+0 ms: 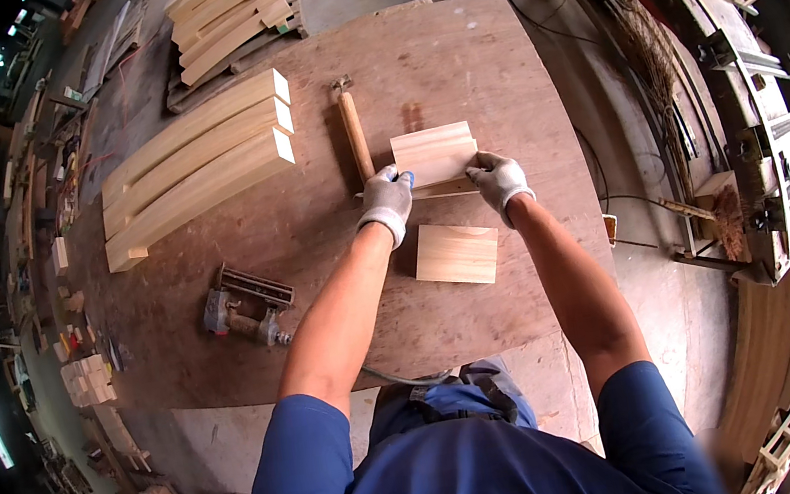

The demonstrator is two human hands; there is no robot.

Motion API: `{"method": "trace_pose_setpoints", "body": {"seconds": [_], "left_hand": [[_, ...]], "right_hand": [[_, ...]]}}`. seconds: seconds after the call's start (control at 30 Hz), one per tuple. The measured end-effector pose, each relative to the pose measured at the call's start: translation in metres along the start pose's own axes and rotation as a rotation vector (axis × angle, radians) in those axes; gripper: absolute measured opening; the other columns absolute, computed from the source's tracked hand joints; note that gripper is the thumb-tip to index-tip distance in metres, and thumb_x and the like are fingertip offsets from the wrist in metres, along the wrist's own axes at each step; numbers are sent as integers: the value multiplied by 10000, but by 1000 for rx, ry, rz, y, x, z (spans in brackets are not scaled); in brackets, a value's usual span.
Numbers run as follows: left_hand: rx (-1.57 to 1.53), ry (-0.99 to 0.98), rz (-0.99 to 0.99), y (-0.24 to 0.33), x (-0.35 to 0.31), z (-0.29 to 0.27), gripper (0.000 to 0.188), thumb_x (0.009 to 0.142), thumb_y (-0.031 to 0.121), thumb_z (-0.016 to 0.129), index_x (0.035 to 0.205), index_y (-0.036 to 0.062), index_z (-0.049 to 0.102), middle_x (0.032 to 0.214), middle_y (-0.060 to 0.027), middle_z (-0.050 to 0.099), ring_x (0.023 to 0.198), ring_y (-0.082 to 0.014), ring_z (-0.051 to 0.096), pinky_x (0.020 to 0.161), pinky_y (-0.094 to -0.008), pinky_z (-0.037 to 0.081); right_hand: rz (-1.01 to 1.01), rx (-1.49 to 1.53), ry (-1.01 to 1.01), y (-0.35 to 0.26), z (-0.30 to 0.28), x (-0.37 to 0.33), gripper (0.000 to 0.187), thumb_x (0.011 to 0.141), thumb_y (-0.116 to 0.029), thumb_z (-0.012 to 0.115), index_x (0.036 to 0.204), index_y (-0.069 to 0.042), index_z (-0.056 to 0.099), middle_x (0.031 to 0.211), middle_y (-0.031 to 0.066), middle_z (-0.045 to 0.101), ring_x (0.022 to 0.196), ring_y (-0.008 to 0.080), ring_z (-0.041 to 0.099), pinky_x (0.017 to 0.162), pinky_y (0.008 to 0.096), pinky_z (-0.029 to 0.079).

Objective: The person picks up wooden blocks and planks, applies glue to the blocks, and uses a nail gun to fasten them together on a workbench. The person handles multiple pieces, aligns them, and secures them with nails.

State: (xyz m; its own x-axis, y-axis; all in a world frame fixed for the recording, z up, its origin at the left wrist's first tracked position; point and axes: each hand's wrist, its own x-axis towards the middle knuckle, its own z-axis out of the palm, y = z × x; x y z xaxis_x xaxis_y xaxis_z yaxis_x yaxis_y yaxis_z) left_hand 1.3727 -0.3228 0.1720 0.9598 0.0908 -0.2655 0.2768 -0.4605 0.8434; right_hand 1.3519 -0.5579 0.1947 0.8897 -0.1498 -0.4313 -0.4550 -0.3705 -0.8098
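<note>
Both my hands wear whitish work gloves. My left hand (pixel 387 206) is closed on the left near corner of a pale rectangular wooden board (pixel 434 148), and my right hand (pixel 501 179) grips its right near corner. Below that board, the edge of another wooden piece shows between my hands; how the two meet cannot be made out. A similar wooden board (pixel 458 253) lies flat on the worktable (pixel 351 294), closer to my body. Just beyond my left hand rests a hammer (pixel 355 133), its wooden handle pointing back at me.
Three long pale timbers (pixel 192 164) lie side by side on the table's left. A pneumatic nail gun (pixel 246 303) with a hose sits left of my forearm. More timbers (pixel 232 17) are stacked beyond the table. Brooms (pixel 730 220) and racks line the right side.
</note>
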Motion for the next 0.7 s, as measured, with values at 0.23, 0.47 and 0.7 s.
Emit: {"method": "trace_pose_setpoints", "body": {"seconds": [0.23,0.47,0.7], "left_hand": [[-430,50,183,54,-19,-30,511,926,-40,776,1423,-23,660,1225,-75,767,1027,-132,701,951,-282,578],[-314,-277,234,81,-65,-68,629,899,-28,777,1503,44,615,1343,-76,720,1138,-153,712,1008,-290,593],[634,-428,363,3,-131,-43,960,838,374,889,1633,91,432,1705,-208,357,1595,-415,294,1324,-497,261]], "right_hand": [[-43,654,73,-35,-15,-47,346,982,-30,765,1311,42,687,1058,63,773,905,102,692,752,251,549],[-112,504,-55,-49,-77,-118,394,882,-13,855,1235,72,702,1039,83,758,878,134,703,789,285,585],[51,412,258,55,-96,-203,339,891,-41,823,1202,50,725,1009,82,755,838,139,695,730,296,573]]}}
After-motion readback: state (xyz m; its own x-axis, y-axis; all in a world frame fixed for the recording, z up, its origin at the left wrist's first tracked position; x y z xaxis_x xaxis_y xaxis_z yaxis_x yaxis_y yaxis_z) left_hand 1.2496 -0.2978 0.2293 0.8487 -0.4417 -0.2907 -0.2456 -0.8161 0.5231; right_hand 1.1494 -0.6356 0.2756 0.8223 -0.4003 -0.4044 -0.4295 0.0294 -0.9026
